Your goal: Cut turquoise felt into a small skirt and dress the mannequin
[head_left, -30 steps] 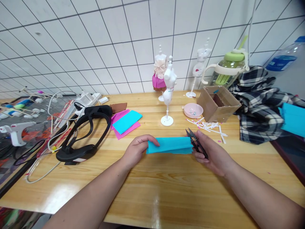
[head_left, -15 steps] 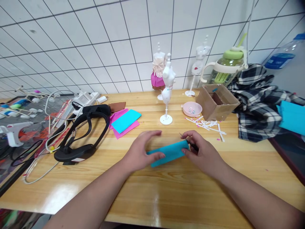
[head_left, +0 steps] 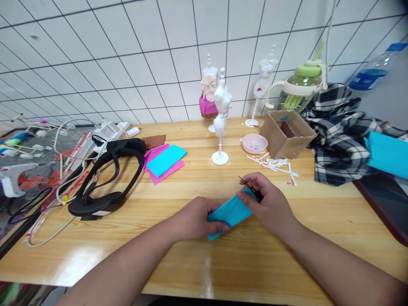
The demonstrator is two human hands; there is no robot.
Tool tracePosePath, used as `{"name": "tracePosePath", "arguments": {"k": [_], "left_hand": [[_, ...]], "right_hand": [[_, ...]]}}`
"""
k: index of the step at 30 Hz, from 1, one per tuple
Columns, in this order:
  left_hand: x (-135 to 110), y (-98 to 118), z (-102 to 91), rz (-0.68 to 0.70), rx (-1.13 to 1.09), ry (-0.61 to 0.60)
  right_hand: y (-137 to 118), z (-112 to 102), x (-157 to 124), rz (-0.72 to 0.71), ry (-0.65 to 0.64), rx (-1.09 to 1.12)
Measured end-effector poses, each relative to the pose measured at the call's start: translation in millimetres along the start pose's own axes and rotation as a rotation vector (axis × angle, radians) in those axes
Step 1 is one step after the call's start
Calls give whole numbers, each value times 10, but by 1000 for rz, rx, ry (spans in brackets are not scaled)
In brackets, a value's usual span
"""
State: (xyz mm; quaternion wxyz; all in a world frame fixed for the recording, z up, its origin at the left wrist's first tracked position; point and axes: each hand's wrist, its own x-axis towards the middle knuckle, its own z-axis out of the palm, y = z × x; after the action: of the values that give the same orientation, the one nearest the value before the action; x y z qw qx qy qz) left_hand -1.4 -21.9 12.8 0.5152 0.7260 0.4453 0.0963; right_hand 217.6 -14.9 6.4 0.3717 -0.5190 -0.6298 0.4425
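Note:
My left hand [head_left: 196, 217] is closed on the lower left end of a folded bright blue sheet [head_left: 232, 212], thumb on top and fingers behind it. Whether the sheet is paper or cloth I cannot tell. At the sheet's upper right end, my right hand [head_left: 269, 203] pinches it while also holding a small pair of dark scissors [head_left: 247, 185]. The scissors' thin blades point up and left, past the sheet's edge, and their handles are partly hidden in the palm. Just beyond my hands stands a small white mannequin [head_left: 222, 123] on a round base.
Behind are a dressed mannequin [head_left: 208, 91] and another bare mannequin [head_left: 264, 78]. A pink dish [head_left: 255, 144], white paper strips [head_left: 277, 163] and a cardboard box [head_left: 283, 142] lie right. Left are blue and pink sheets [head_left: 165, 160], a black headset [head_left: 95, 204] and a glue gun [head_left: 15, 176].
My left hand has gone from spread fingers to a grip on the blue sheet, whose left end has dropped lower. The scissors' blades show more clearly now. The view has shifted slightly.

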Motion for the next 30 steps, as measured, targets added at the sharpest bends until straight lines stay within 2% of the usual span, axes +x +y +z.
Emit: {"name": "tracePosePath", "arguments": {"k": [4, 7, 10, 15, 20, 26, 30], "left_hand": [[-11, 25, 5, -66, -137, -80], [-2, 20, -10, -104, -279, -59], [11, 18, -21, -114, -366, -39], [39, 27, 9, -64, -340, 27], [69, 20, 47, -146, -274, 116], [74, 16, 39, -102, -282, 121], [85, 19, 35, -151, -297, 139]], "right_hand": [[-12, -16, -2, -33, 10, 35], [-43, -38, 1, -7, 16, 148], [-71, -36, 19, 62, -44, 242], [-94, 4, 43, 78, -1, 239], [-116, 17, 43, 54, 84, 209], [-99, 24, 49, 71, 70, 176], [-85, 15, 29, 59, 66, 197]]}}
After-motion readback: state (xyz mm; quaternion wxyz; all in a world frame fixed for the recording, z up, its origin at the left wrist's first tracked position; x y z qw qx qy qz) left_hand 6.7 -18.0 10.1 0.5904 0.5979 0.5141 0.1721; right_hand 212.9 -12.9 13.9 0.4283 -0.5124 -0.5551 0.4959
